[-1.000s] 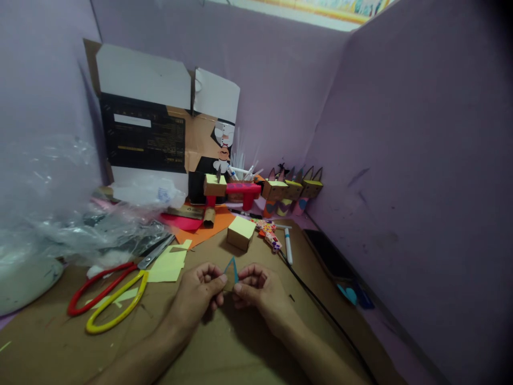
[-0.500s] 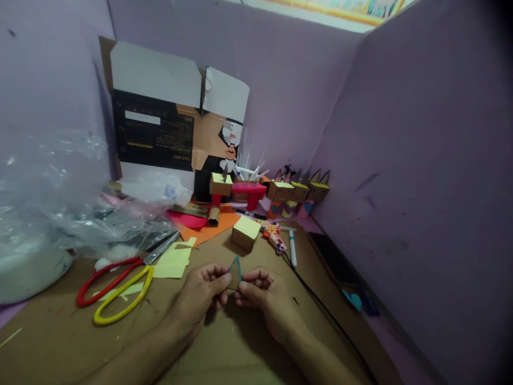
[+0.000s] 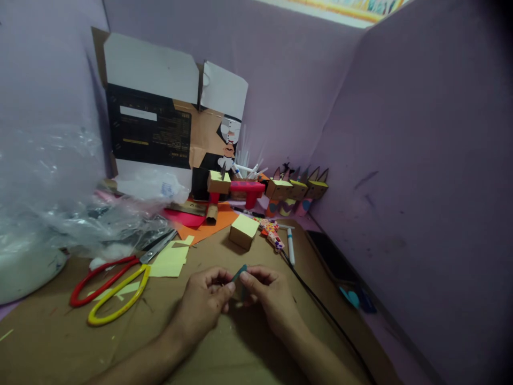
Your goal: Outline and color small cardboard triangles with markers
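Observation:
A small cardboard triangle with a blue edge (image 3: 240, 272) is pinched between my two hands, low in the middle of the view. My left hand (image 3: 208, 297) grips its left side with thumb and fingers. On its right side, my right hand (image 3: 264, 291) holds it with the thumb near the tip. My fingers cover most of the piece. Just beyond my hands stands a small cardboard box with a pale yellow top (image 3: 244, 231). Behind it to the right lies a glue gun with a colourful patterned cover (image 3: 272, 235).
Scissors with red and yellow handles (image 3: 120, 291) lie open at left beside yellow paper (image 3: 172, 259). Clear plastic bags (image 3: 60, 198) heap up behind them. A white marker (image 3: 290, 246), a phone (image 3: 331, 256) and several cat-eared cardboard figures (image 3: 296, 190) are at right. The glue gun's black cable (image 3: 320, 310) crosses the cardboard.
The cardboard triangle has turned in my fingers, its tip now leaning right. My right thumb has moved up toward the tip. The view has shifted slightly.

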{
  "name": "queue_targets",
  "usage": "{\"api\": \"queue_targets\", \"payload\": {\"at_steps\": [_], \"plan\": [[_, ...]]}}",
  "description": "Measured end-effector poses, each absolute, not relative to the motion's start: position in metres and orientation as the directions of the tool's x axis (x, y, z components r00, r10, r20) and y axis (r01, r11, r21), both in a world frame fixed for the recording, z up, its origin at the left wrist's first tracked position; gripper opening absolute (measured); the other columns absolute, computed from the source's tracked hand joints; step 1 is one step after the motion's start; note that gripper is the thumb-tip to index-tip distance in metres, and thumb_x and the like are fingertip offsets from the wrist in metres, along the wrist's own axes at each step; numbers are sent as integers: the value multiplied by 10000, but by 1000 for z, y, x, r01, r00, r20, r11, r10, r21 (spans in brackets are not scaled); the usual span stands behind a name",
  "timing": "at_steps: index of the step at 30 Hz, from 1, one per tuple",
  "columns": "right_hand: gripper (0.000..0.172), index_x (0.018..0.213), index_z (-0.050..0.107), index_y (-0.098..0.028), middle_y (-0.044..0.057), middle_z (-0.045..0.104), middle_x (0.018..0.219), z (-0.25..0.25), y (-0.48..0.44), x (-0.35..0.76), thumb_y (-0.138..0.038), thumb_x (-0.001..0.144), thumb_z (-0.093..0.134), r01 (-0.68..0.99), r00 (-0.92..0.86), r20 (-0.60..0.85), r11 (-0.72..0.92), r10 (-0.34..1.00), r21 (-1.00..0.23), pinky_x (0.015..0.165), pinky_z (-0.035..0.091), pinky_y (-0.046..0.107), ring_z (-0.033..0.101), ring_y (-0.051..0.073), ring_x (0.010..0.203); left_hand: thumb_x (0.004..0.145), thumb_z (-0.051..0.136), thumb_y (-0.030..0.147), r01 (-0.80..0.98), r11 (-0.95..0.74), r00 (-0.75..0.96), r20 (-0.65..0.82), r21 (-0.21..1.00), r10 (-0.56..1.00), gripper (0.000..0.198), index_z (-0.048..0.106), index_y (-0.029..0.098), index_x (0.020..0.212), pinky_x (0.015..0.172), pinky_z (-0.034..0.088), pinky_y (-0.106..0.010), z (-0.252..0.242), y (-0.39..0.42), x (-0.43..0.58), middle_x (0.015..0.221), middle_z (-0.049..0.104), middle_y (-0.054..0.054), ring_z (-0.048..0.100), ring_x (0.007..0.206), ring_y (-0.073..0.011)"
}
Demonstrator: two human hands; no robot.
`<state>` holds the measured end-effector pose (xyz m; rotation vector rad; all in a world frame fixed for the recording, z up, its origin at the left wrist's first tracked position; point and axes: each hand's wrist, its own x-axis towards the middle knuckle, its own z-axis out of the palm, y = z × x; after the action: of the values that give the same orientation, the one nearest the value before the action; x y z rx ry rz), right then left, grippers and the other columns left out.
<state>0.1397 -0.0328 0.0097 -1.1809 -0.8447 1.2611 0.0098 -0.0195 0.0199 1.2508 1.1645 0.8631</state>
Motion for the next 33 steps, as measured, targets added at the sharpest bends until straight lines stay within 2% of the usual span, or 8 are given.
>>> {"api": "queue_targets", "payload": {"at_steps": [11, 19, 33], "plan": [[227, 583, 683, -102, -2, 592, 488, 9, -34, 139, -294, 498, 768, -269, 196, -129, -73, 972, -960, 347, 443, 191, 483, 76, 385, 595, 547, 425, 183, 192, 299, -241, 964, 923, 335, 569, 125, 744, 334, 256, -171, 16, -19, 8, 399, 491, 39, 353, 320, -58], [228, 587, 676, -102, -10, 586, 481, 7, -35, 139, -299, 511, 763, -284, 186, -116, -60, 976, -957, 340, 453, 186, 480, 72, 388, 614, 537, 423, 188, 153, 320, -208, 970, 925, 337, 569, 111, 738, 367, 286, -167, 21, -20, 8, 418, 499, 30, 386, 361, -58], [261, 589, 661, -94, -13, 574, 478, 5, -33, 139, -322, 514, 763, -257, 180, -126, -77, 976, -963, 348, 443, 183, 467, 66, 387, 617, 516, 421, 218, 154, 315, -218, 964, 924, 311, 558, 127, 710, 349, 272, -181, 18, -20, 8, 410, 488, 38, 348, 331, -56]]}}
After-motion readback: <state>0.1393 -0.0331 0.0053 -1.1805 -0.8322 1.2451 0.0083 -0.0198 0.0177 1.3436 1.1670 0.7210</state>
